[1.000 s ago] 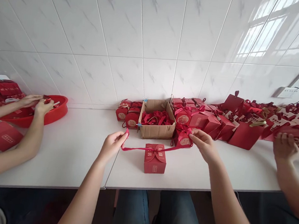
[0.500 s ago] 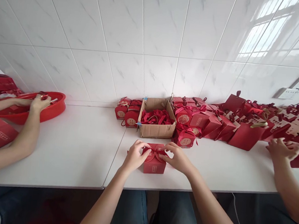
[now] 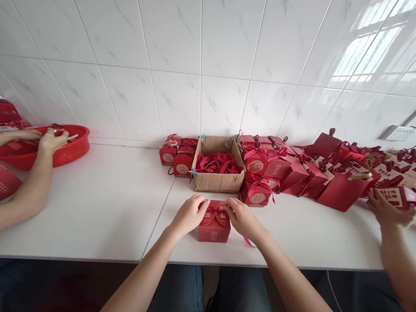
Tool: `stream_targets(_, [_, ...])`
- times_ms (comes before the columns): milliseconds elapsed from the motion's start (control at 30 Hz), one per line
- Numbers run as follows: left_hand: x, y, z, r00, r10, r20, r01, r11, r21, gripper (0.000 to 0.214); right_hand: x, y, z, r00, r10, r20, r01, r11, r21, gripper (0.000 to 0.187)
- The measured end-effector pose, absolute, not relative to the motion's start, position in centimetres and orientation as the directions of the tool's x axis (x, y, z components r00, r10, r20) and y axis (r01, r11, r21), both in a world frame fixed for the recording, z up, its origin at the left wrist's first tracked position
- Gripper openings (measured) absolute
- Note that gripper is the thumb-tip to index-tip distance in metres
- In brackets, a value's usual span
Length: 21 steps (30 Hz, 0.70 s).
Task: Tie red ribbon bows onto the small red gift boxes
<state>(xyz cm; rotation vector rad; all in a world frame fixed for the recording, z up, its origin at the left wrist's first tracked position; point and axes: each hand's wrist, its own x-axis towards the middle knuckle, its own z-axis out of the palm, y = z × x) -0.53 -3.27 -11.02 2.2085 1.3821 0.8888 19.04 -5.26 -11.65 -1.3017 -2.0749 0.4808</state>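
Observation:
A small red gift box point(image 3: 214, 233) stands upright on the white table in front of me, its scalloped flaps folded together on top. At its upper left, my left hand point(image 3: 189, 214) pinches the red ribbon that runs across the top. My right hand point(image 3: 243, 218) pinches the same ribbon at the upper right. A loose ribbon tail point(image 3: 249, 241) lies on the table by my right wrist. My fingers hide most of the ribbon.
Behind the box sits an open cardboard carton point(image 3: 218, 182) of red ribbons, flanked by finished red boxes point(image 3: 257, 195). Several more boxes line the wall rightward. At left, a co-worker's hands are over a red basin point(image 3: 81, 149); another person's hand point(image 3: 388, 210) holds a box at right.
My fingers have closed in on the ribbon at both top sides of the box. At right, the other person's box has turned to show a printed face.

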Motion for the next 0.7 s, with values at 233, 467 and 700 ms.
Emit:
stream_targets(233, [-0.9, -3.3, -11.4, 0.288, 0.899, 0.329, 0.696, -0.433, 0.574, 0.037, 20.1, -5.6, -10.6, -0.392, 0.897, 0.204, 0.651, 0.427, -0.628, 0.021])
stream_targets(467, [-1.4, -3.4, -11.4, 0.312, 0.894, 0.321, 0.703, -0.444, 0.555, 0.033, 21.2, -5.0, -10.7, -0.386, 0.914, 0.126, 0.683, 0.375, -0.627, 0.029])
stream_targets(700, [-1.7, -3.4, -11.0, 0.337, 0.89, 0.308, 0.759, -0.45, 0.47, 0.031, 21.3, -4.3, -11.9, -0.379, 0.922, 0.08, 0.636, 0.322, -0.701, 0.043])
